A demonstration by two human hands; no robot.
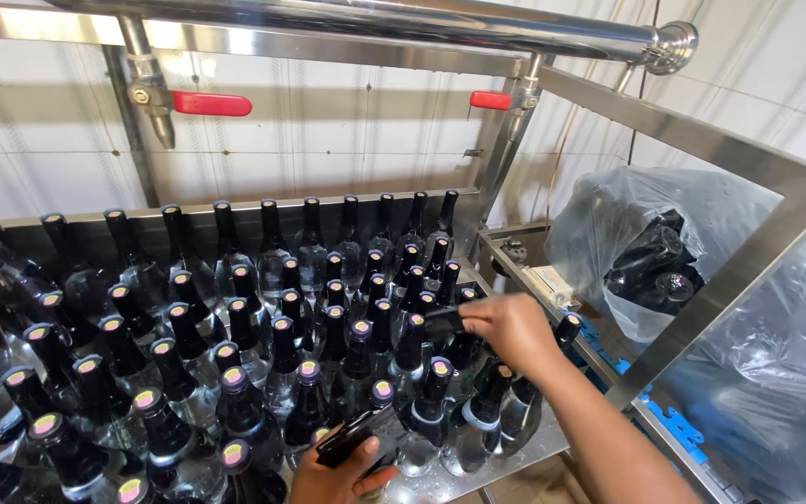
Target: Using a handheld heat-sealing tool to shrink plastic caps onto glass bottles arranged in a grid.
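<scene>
right hand [513, 327] pinching a black shrink cap sleeve [443, 320] over a dark glass bottle [410, 350], left hand [342, 476] at 6 o'clock gripping a black sleeve stack [358, 435]; seat each squarely, fully down.

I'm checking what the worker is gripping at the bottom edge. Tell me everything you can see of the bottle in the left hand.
The bottle is dark glass with a black capsule over its neck. It lies tilted, neck pointing down-left toward the camera, body rising to the right, lifted above the upright bottles crowded on the steel table. The left hand grips it from below, fingers wrapped round the neck end. Its base is hidden among neighbouring bottles. The right hand does not touch it.
</scene>
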